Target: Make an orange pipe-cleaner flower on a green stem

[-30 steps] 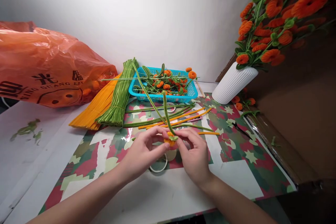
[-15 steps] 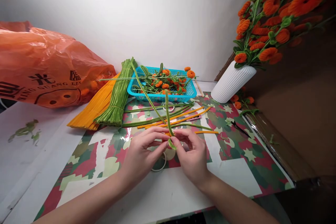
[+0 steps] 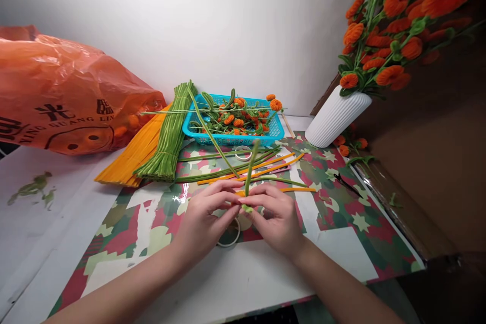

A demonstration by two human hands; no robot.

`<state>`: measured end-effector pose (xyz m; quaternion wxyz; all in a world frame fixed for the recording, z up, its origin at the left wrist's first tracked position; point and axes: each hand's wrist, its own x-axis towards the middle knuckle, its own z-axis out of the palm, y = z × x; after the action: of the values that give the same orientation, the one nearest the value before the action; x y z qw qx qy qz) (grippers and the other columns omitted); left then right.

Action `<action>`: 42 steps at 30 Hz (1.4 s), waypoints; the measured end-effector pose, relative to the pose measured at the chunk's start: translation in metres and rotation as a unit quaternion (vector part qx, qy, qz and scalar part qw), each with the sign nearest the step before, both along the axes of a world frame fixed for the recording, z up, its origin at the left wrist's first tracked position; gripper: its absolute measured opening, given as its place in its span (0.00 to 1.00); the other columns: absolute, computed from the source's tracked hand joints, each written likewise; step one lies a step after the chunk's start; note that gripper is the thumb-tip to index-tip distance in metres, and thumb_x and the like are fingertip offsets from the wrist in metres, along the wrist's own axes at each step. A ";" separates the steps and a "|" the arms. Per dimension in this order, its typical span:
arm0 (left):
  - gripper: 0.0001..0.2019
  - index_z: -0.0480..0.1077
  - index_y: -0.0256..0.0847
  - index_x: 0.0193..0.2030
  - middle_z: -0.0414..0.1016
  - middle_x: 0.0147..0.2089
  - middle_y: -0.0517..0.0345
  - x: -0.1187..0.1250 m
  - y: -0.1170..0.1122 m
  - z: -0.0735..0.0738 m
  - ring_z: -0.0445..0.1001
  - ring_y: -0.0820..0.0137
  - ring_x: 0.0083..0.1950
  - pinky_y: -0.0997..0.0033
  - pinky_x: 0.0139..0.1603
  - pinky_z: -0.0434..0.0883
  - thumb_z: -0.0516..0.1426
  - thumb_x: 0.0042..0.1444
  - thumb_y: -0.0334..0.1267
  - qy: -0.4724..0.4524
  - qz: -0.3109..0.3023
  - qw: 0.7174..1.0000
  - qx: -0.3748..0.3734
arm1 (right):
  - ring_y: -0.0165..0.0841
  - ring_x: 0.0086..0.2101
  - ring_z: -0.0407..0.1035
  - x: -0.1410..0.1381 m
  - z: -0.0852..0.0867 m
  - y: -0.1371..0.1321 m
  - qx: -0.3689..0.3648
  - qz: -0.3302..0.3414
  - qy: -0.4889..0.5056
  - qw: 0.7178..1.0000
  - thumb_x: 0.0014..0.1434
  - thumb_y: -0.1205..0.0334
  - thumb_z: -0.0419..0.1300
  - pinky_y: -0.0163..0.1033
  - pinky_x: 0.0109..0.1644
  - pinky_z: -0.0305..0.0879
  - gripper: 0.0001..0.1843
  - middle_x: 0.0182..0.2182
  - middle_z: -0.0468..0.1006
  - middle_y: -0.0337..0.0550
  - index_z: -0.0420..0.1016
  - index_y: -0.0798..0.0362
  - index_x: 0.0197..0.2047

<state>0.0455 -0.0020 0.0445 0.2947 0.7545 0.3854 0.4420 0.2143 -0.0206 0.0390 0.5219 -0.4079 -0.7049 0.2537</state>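
Two hands are pinched shut at lower centre of the frame: left hand (image 3: 207, 217) and right hand (image 3: 276, 217), equally near, on one fuzzy green chenille stem (image 3: 249, 172), held above the tabletop (image 3: 243, 283), long axis rising toward the upper frame.

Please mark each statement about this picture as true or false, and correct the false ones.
1. Both hands pinch one green pipe cleaner between them. True: the left hand and the right hand meet on the green pipe cleaner, whose free end points up and away.
2. The basket is red. False: the basket is blue.
3. The white vase stands upright. False: the white vase leans to the right, holding orange flowers.
4. A bundle of green stems lies on the left of the basket. True: the green bundle lies there, next to an orange bundle.
5. The orange plastic bag is on the right side. False: the orange plastic bag is on the left.
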 end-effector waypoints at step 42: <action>0.19 0.74 0.34 0.32 0.78 0.41 0.47 0.003 0.008 0.008 0.78 0.63 0.40 0.69 0.34 0.78 0.61 0.51 0.52 -0.288 -0.020 0.840 -0.460 | 0.32 0.32 0.72 -0.010 0.001 -0.004 -0.062 -0.067 0.062 0.994 0.56 0.72 0.57 0.36 0.33 0.70 0.09 0.30 0.77 0.42 0.77 0.51 0.33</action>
<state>0.0485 0.0056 0.0523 0.7142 0.3783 0.4268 0.4058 0.2041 -0.0241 0.0395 0.5544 -0.4695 -0.6247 0.2862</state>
